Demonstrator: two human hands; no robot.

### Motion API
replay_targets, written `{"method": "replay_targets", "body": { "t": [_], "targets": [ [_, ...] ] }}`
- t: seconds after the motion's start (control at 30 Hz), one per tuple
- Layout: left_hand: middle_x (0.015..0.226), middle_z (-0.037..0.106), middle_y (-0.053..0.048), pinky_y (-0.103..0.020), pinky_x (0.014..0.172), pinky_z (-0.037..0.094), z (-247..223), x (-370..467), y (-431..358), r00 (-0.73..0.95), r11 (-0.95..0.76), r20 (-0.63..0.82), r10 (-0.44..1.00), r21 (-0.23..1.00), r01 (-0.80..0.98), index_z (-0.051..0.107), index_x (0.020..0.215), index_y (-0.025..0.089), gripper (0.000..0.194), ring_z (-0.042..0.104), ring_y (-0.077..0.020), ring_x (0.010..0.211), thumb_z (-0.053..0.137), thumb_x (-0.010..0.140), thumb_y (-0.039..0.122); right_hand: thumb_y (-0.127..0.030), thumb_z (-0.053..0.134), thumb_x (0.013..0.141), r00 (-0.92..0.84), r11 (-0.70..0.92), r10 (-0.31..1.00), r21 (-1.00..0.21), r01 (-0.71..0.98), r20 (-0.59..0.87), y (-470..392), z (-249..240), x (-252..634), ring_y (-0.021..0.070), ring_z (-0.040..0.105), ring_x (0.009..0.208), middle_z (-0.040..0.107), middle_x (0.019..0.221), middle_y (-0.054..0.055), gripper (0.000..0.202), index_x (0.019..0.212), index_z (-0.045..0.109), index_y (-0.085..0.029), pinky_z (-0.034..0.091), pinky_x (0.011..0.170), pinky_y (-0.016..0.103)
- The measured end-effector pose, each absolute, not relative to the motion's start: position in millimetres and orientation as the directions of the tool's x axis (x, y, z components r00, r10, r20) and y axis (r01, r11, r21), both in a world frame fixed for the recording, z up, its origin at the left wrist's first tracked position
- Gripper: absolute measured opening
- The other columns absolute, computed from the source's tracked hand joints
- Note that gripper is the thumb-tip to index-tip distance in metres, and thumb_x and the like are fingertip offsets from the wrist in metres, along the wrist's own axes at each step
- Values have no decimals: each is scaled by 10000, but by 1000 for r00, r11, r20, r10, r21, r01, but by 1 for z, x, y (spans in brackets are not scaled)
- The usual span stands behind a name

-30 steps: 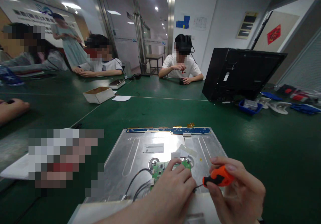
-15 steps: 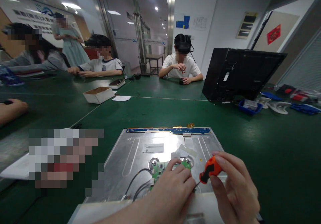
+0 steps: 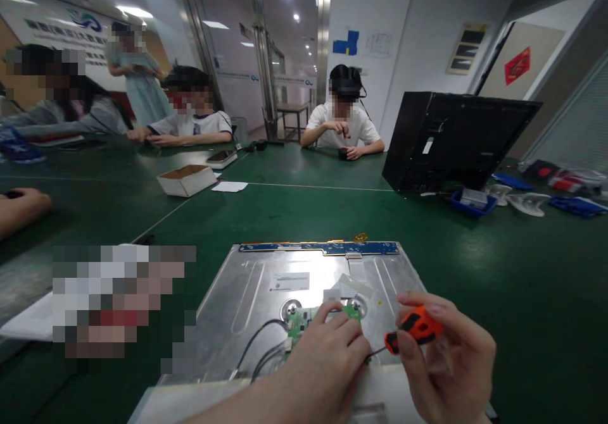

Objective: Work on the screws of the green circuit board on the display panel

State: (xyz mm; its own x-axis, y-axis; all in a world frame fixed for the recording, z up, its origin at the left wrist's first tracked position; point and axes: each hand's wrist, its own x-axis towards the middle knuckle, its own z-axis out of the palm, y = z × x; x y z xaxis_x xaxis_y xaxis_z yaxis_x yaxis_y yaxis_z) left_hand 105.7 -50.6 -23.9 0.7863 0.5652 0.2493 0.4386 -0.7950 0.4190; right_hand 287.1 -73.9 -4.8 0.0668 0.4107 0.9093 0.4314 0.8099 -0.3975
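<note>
A green circuit board [image 3: 300,320] rests on the back of a flat metal display panel [image 3: 223,313]. My left hand [image 3: 327,348] lies over the board, fingers bent down onto it and covering much of it; its fingertips are partly hidden. In my right hand [image 3: 451,354] is an orange and black screwdriver [image 3: 420,329], pinched between thumb and fingers. Its thin shaft [image 3: 379,352] slants down and left to the side of my left hand, where the tip meets a small dark spot. Black cables [image 3: 254,342] run from the board's left side.
A blue strip board [image 3: 365,247] lines the panel's far edge. Beyond stand a white box [image 3: 187,180], a black monitor casing [image 3: 456,139] and a blue tray [image 3: 474,202]. A pixelated area covers the left side. Several people sit or stand around the green table [image 3: 285,212].
The screwdriver's handle has tilted lower and to the right, and my right hand has turned and shifted slightly right with it. My left hand has stayed in place.
</note>
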Motion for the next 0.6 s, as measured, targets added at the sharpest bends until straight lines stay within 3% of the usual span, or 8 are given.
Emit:
{"method": "replay_targets", "body": {
  "t": [0.2,0.47,0.6],
  "targets": [
    [1016,729,-34,-494,1138,326,-25,105,-49,793,-803,251,555,413,431,634,1006,218,142,656,-242,952,638,871,176,-7,575,906,55,818,427,-411,403,903,-76,-7,287,159,730,978,679,1179,86,524,1386,473,-188,645,745,259],
    [1034,729,-40,-491,1145,328,-21,106,-49,790,-790,234,567,428,440,651,1035,212,156,659,-245,980,623,889,164,-7,685,863,-2,814,391,-344,468,920,-74,-6,293,148,694,926,630,1190,75,596,1382,478,-214,645,699,245],
    [1042,726,-45,-512,1147,327,-24,104,-51,801,-797,228,554,423,431,663,1080,215,185,657,-252,980,619,902,189,-35,664,903,-30,785,395,-320,531,918,-74,-7,293,139,668,899,602,1199,74,547,1389,518,-239,641,653,229]
  ]
}}
